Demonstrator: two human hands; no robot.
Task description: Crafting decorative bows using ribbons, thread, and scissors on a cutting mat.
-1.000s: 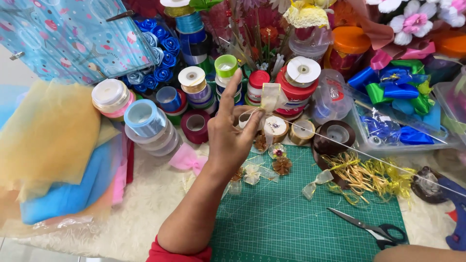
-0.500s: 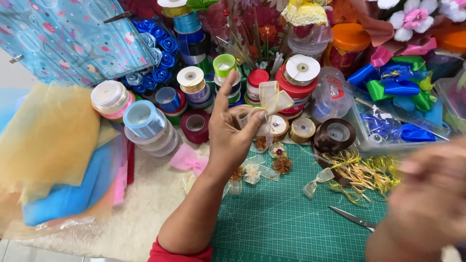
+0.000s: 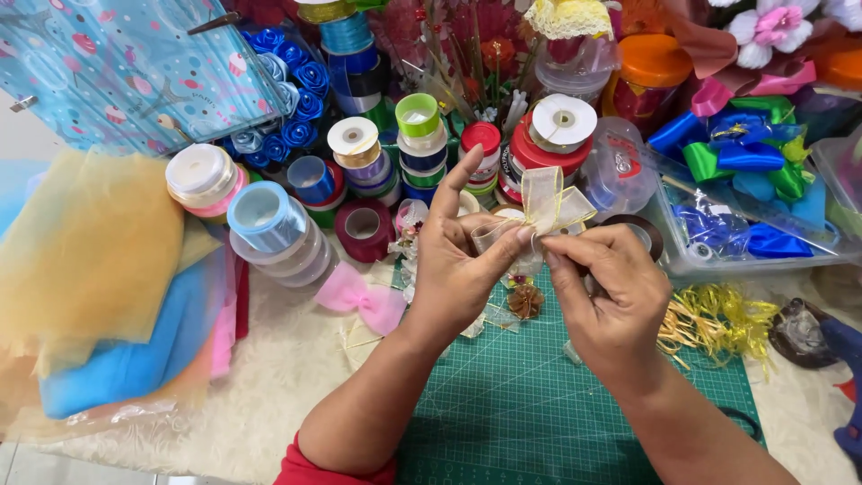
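Note:
A sheer cream ribbon bow [image 3: 546, 205] with gold edging is held up above the green cutting mat [image 3: 530, 404]. My left hand [image 3: 460, 260] pinches its middle from the left, with the index finger pointing up. From the right, my right hand [image 3: 611, 296] meets it, fingertips closed on the bow's centre. Both hands touch at the bow. A small brown dried flower [image 3: 525, 301] lies on the mat just below them.
Several ribbon spools [image 3: 359, 148] crowd the back of the table. A pink bow [image 3: 361, 301] lies left of my hands. Folded yellow and blue tulle [image 3: 99, 269] lies at the left. A clear box of blue and green bows [image 3: 745, 180] stands right, with gold raffia [image 3: 714, 319] nearby.
My right hand has come in from the lower right and taken hold of the bow. The bow sits a little lower, between both hands. The scissors are now hidden behind my right arm.

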